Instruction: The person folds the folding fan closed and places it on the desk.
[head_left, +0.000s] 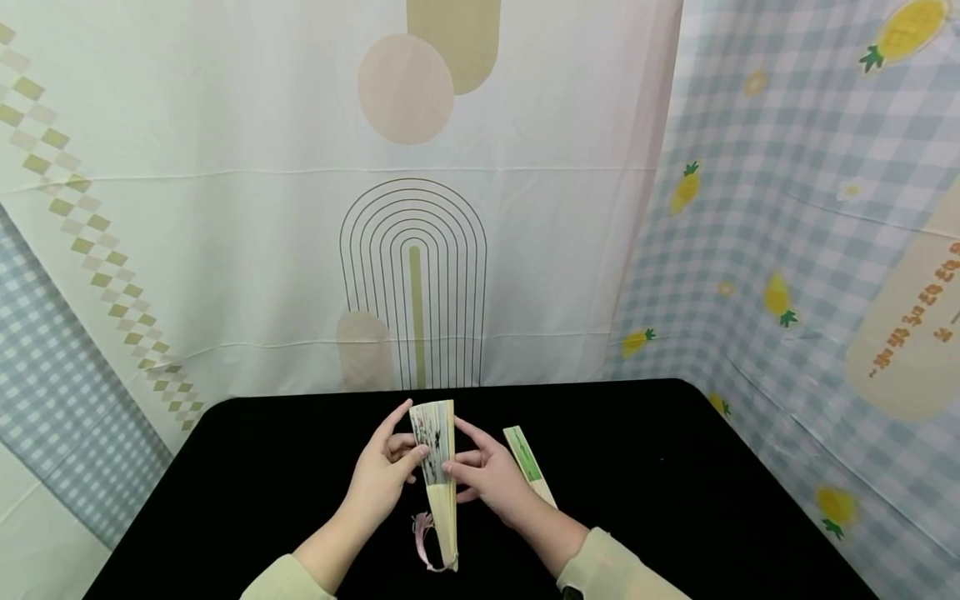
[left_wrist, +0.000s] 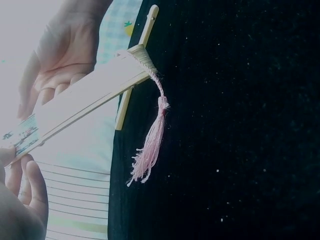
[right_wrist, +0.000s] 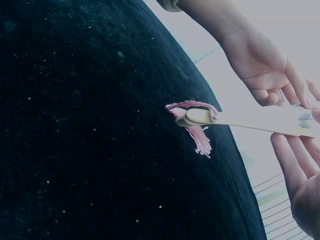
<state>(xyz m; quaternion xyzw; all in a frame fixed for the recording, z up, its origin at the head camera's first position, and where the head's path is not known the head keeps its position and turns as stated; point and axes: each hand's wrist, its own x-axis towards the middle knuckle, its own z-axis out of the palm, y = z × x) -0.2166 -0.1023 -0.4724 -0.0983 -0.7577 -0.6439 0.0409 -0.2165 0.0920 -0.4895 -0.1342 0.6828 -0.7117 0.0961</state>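
A nearly closed folding fan (head_left: 442,508) with pale ribs and a grey printed leaf stands tilted between my two hands. My left hand (head_left: 377,477) pinches its left edge, thumb on the printed leaf. On the opposite edge my right hand (head_left: 497,482) grips the same fan, thumb in front and fingers behind. From the fan's narrow end hangs a pink tassel (left_wrist: 151,142) on a twisted cord. The right wrist view shows that rounded rib end (right_wrist: 199,117), with the tassel looped beside it.
A second folded fan (head_left: 525,457) with a green panel lies on the black tabletop (head_left: 637,508), just right of my right hand and partly hidden by that forearm. Behind the table hangs a white patterned curtain (head_left: 270,267); a blue checked one (head_left: 750,150) hangs at the right.
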